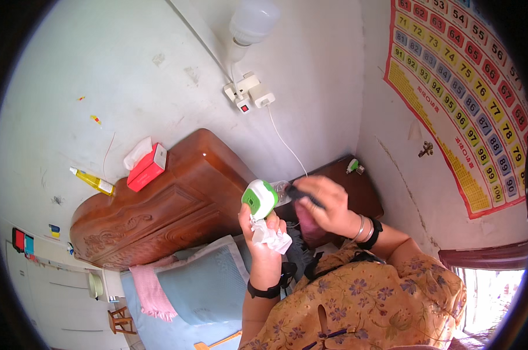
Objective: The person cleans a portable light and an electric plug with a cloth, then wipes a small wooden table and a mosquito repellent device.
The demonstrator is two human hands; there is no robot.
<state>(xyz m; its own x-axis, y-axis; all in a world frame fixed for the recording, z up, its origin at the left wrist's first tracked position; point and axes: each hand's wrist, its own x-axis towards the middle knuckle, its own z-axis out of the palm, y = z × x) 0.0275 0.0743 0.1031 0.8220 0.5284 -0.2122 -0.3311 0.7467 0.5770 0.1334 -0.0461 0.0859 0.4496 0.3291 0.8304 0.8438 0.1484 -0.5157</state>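
My left hand (262, 232) is raised in front of the headboard, its fingers closed round a small rounded green-and-white plastic device (260, 199). A crumpled white tissue (272, 237) is pinched in the same hand under the device. Just to the right, my right hand (327, 201) grips a slim black object (303, 196), its tip pointing toward the device; its exact kind cannot be made out. A clear plastic piece (282, 192) shows between the two hands, partly hidden. Whether the black tip touches it, I cannot tell.
Behind my hands stand a carved wooden headboard (159, 216), with a red tissue box (147, 167) and yellow bottle (92, 181) on top, and a dark bedside table (357, 189) bearing a green-and-white gadget (354, 167). A white cable (284, 140) hangs from the wall socket (247, 90).
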